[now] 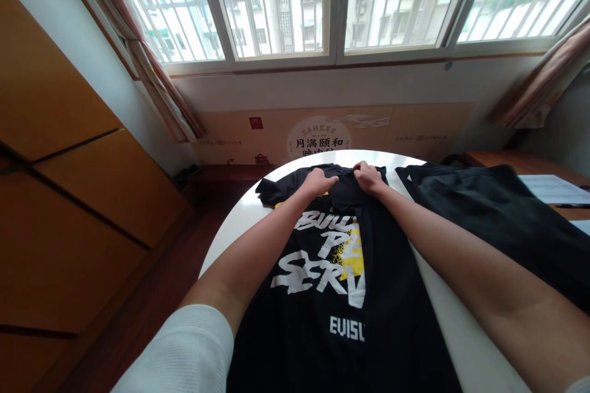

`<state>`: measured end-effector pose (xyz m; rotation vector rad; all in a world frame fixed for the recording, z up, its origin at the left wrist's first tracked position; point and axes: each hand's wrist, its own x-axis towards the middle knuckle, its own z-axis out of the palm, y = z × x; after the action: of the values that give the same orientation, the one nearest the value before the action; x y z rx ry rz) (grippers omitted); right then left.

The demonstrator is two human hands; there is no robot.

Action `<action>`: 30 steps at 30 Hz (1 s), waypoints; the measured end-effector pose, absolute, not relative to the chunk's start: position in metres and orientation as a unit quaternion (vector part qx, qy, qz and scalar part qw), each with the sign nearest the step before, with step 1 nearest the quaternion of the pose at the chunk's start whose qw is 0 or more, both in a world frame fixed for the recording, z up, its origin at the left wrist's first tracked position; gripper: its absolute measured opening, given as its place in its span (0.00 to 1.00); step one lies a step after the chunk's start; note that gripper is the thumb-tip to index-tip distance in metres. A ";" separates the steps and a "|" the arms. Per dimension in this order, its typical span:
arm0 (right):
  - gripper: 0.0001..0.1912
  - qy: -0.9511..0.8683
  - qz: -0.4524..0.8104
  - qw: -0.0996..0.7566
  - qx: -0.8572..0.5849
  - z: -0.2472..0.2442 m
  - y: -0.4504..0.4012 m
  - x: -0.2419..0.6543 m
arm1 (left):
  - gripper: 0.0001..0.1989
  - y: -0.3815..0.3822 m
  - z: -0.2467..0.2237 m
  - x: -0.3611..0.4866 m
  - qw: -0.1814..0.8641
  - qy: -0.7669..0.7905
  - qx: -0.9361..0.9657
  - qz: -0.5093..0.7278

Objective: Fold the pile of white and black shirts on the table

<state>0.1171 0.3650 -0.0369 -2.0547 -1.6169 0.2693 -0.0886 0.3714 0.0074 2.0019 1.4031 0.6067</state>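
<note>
A black T-shirt [341, 295] with a white and yellow print lies flat on a round white table [230, 239], its far end bunched and folded over. My left hand [319, 183] is shut on the fabric at the far end of the shirt. My right hand [369, 177] grips the same dark fabric close by, near the collar area. A short sleeve [271, 190] sticks out to the left beyond my left hand. Part of the shirt's top is hidden under my hands and forearms.
A second black garment [488, 221] lies folded on the table's right side. Beyond it stands a wooden desk [502, 163] with papers [553, 189] and a pen. Orange-brown cabinet doors [78, 196] fill the left. A printed wall panel [322, 135] and barred windows stand behind the table.
</note>
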 end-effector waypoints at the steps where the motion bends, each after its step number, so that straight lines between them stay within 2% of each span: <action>1: 0.18 -0.597 0.097 0.249 -0.756 -0.037 0.365 0.116 | 0.12 0.369 0.008 -0.088 0.277 0.529 0.779 0.192; 3: 0.17 -0.600 0.093 0.241 -0.757 -0.037 0.365 0.114 | 0.07 0.367 0.009 -0.084 0.234 0.511 0.815 0.144; 5: 0.18 -0.600 0.089 0.234 -0.759 -0.036 0.366 0.113 | 0.04 0.367 0.009 -0.081 0.223 0.486 0.830 0.160; 9: 0.23 -0.600 0.090 0.218 -0.764 -0.033 0.367 0.114 | 0.12 0.367 0.010 -0.076 0.291 0.502 0.777 0.242; 12: 0.27 -0.606 0.086 0.199 -0.765 -0.030 0.369 0.116 | 0.14 0.366 0.009 -0.076 0.341 0.544 0.721 0.261; 17: 0.20 -0.625 0.061 0.164 -0.761 -0.030 0.370 0.120 | 0.12 0.365 0.017 -0.084 0.268 0.587 0.714 0.272; 22: 0.16 -0.633 0.035 0.152 -0.759 -0.034 0.370 0.126 | 0.23 0.320 0.033 -0.088 0.142 0.612 0.751 0.202; 24: 0.17 -0.638 0.029 0.150 -0.755 -0.034 0.371 0.128 | 0.20 0.281 0.034 -0.089 0.117 0.570 0.799 0.153; 28: 0.16 -0.652 0.019 0.136 -0.746 -0.031 0.372 0.131 | 0.27 0.198 0.030 -0.097 0.212 0.430 0.877 0.015; 30: 0.15 -0.654 0.017 0.128 -0.745 -0.029 0.372 0.133 | 0.25 0.170 0.031 -0.104 0.256 0.398 0.881 -0.022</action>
<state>0.1325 0.3722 -0.0293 -2.1684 -1.9037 0.0484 -0.1041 0.1704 0.0307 2.3908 1.0813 -0.0591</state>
